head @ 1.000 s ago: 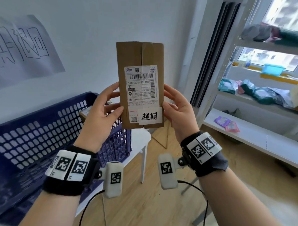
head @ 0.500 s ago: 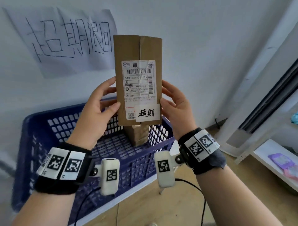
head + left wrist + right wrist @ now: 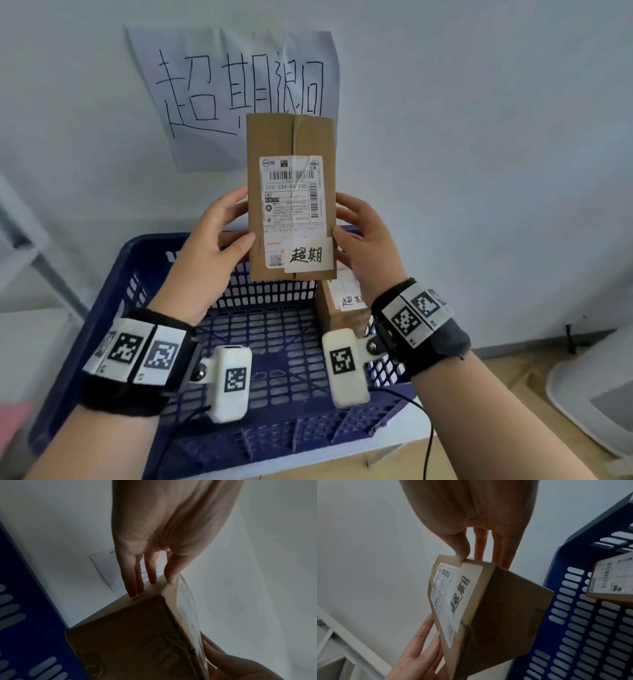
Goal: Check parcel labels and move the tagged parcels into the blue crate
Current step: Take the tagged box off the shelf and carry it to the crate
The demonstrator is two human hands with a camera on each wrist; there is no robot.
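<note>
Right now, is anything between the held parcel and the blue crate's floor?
Nothing visible. The held parcel hangs above the blue crate; the second parcel stands at the right wall, leaving bare floor beneath.

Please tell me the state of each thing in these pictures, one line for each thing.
Parcel: upright, held above the crate, white tag on its label.
Left hand: holds the parcel's left edge.
Right hand: holds the parcel's right edge.
Blue crate: open, one parcel already inside.
Second parcel: stands in the crate's far right corner, tagged.
Paper sign: stuck on the wall, creased.
</note>
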